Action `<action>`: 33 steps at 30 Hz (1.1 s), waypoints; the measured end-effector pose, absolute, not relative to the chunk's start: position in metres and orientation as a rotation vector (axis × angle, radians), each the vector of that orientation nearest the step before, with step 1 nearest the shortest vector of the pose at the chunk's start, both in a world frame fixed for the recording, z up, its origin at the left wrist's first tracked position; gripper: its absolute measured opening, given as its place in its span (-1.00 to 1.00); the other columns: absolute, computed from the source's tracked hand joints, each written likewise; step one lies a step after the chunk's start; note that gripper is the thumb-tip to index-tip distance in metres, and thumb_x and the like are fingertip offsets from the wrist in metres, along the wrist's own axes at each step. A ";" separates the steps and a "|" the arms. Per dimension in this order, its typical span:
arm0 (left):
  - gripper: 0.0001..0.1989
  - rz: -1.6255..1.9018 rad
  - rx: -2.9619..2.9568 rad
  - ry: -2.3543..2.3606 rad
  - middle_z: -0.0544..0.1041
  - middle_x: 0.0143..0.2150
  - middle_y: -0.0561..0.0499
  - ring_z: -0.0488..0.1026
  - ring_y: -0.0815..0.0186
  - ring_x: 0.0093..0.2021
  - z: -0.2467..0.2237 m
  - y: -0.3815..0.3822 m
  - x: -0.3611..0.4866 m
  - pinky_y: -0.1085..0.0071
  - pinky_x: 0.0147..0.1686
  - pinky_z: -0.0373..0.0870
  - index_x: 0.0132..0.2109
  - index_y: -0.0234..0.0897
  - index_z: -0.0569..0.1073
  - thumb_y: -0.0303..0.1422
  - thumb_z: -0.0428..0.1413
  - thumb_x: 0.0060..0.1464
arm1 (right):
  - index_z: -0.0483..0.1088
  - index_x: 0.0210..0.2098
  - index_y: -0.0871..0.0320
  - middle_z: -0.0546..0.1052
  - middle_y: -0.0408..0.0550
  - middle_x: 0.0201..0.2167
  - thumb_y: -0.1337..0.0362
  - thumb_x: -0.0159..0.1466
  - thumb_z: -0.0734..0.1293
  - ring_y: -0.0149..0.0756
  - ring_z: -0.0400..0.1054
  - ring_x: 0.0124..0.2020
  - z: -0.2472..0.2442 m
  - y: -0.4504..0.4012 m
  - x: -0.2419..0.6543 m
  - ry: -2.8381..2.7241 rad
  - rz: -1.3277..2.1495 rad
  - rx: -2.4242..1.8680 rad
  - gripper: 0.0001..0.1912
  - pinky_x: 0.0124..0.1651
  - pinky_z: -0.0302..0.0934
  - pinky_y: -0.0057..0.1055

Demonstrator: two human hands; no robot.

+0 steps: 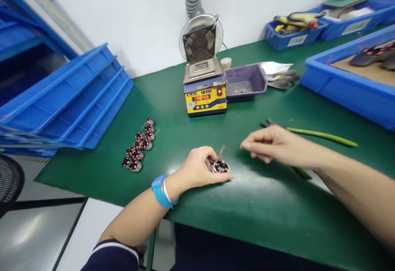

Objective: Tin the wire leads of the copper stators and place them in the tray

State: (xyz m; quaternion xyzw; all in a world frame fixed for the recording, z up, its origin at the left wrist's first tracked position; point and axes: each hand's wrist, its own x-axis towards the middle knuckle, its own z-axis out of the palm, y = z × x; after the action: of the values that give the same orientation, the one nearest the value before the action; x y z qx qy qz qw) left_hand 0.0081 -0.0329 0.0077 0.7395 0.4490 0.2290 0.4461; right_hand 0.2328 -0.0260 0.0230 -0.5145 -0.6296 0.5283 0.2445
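Note:
My left hand is closed around the side of a small wound motor stator on the green bench. The stator has a silver rim and copper-red windings on a black core. A twisted bundle of wire ends sticks up from its far side. My right hand hovers to the right, apart from the stator, with thumb and fingers pinched together. Whether anything thin sits in that pinch cannot be made out. Green-handled pliers lie beneath and behind my right hand, partly covered by it.
Several similar stators stand in rows at the left. Behind is a yellow-blue solder pot beside a purple tray and grey gloves. Blue crates lean at the left; a large blue bin stands at the right.

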 end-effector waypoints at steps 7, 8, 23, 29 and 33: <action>-0.63 0.614 1.168 1.013 0.39 -0.60 0.10 0.28 0.54 -0.62 0.003 -0.018 0.014 0.59 -0.60 0.16 -0.42 -0.38 0.36 -0.24 0.33 -0.26 | 0.30 0.03 0.31 0.54 -0.04 -0.47 0.12 0.00 0.40 -0.38 0.39 -0.50 0.004 -0.041 0.184 -1.394 1.593 -1.327 -0.35 -0.38 0.31 -0.42; -0.67 0.615 1.131 1.012 0.38 -0.62 0.12 0.27 0.54 -0.64 0.002 -0.016 0.015 0.60 -0.62 0.14 -0.43 -0.38 0.36 -0.29 0.32 -0.25 | 0.28 0.05 0.31 0.54 -0.05 -0.48 0.14 -0.01 0.40 -0.37 0.39 -0.49 0.002 -0.041 0.181 -1.356 1.575 -1.336 -0.32 -0.37 0.32 -0.41; -0.81 0.698 0.982 1.138 0.35 -0.63 0.16 0.25 0.55 -0.69 0.006 -0.014 0.022 0.64 -0.71 0.04 -0.33 -0.39 0.36 -0.50 0.20 -0.16 | 0.18 0.12 0.31 0.44 -0.13 -0.49 0.19 0.03 0.38 -0.47 0.27 -0.60 -0.010 -0.046 0.172 -1.270 1.441 -1.204 -0.29 -0.52 0.22 -0.46; -0.80 0.656 1.026 1.120 0.29 -0.69 0.20 0.21 0.57 -0.70 0.005 -0.013 0.020 0.66 -0.71 0.01 -0.37 -0.39 0.38 -0.42 0.24 -0.17 | 0.25 0.10 0.33 0.37 -0.15 -0.51 0.21 0.15 0.29 -0.49 0.24 -0.59 -0.014 -0.046 0.177 -1.475 1.209 -1.191 -0.44 -0.52 0.21 -0.49; -0.80 0.644 1.044 1.105 0.30 -0.69 0.18 0.21 0.57 -0.70 0.004 -0.012 0.019 0.65 -0.71 0.03 -0.40 -0.39 0.38 -0.39 0.24 -0.18 | 0.37 0.00 0.27 0.38 -0.14 -0.54 0.22 0.17 0.26 -0.48 0.23 -0.59 -0.016 -0.046 0.179 -1.587 1.053 -1.218 -0.58 -0.55 0.18 -0.51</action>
State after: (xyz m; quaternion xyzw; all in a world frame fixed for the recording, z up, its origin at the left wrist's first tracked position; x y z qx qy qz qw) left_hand 0.0186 -0.0125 0.0045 0.4645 0.4918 0.2868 0.6783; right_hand 0.1791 -0.0459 -0.0157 -0.4874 -0.6351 0.4215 0.4260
